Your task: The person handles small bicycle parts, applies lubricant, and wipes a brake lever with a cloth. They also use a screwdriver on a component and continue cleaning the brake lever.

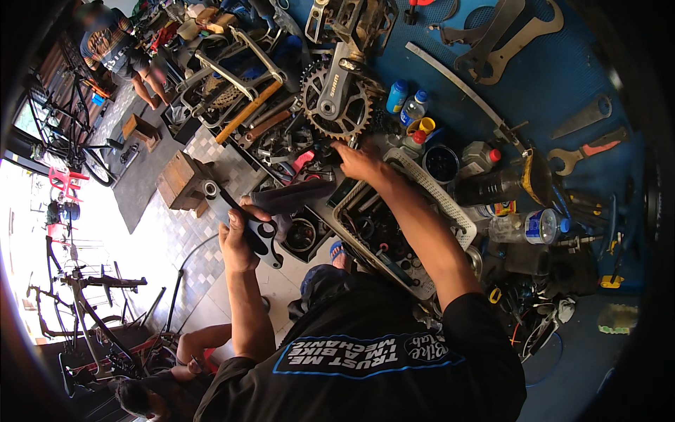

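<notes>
My left hand [239,235] is closed round a long black-and-silver metal piece [242,224]. One end has a round hole; the other is a curved, hooked fork. Whether it is a wrench or a crank arm I cannot tell. Farther right, my right hand [360,163] reaches over the cluttered bench, its index finger stretched out just below a toothed chainring [351,116] with a grey crank arm [335,83]. Its other fingers are partly hidden, and I see nothing held in it. Near its fingertips lie small metal parts and a pink-red item [303,162].
A cream plastic basket [450,200] of tools and small parts sits under my right forearm. Bottles, including a clear one [538,226], stand beyond it. Large wrenches [524,49] hang on the blue wall. A wooden stool [184,184] stands left; two other people are nearby.
</notes>
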Available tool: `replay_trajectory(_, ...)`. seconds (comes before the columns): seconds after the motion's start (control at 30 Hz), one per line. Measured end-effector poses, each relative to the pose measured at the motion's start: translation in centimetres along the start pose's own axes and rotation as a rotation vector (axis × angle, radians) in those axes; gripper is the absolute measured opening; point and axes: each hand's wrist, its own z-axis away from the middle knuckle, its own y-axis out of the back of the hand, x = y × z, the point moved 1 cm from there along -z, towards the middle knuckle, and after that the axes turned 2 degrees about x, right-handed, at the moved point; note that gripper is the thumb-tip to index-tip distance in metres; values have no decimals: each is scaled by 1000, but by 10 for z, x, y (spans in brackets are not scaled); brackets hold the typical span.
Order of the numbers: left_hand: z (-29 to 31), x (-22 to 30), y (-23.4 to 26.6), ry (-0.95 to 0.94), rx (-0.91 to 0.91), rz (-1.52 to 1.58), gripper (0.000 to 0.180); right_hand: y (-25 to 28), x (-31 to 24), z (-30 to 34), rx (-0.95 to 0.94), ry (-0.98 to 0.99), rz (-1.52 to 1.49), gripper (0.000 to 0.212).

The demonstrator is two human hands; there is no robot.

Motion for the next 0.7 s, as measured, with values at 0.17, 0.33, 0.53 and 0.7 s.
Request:
replay_trajectory(0.17, -12, 9, -19, 44, -76, 41, 62, 24, -48, 24, -10, 294, -767, 42)
replay_trajectory(0.33, -23, 13, -40, 83, -169, 142, 60, 42, -82, 56, -141, 311, -1418, 48)
replay_trajectory(0.53, -22, 28, -57, -57, -281, -19, 43, 87, -67, 93, -215, 222, -1430, 38)
replay_trajectory(0.7, -18, 44, -75, -198, -275, -302, 33, 95, -49, 123, -74, 58, -1500, 32)
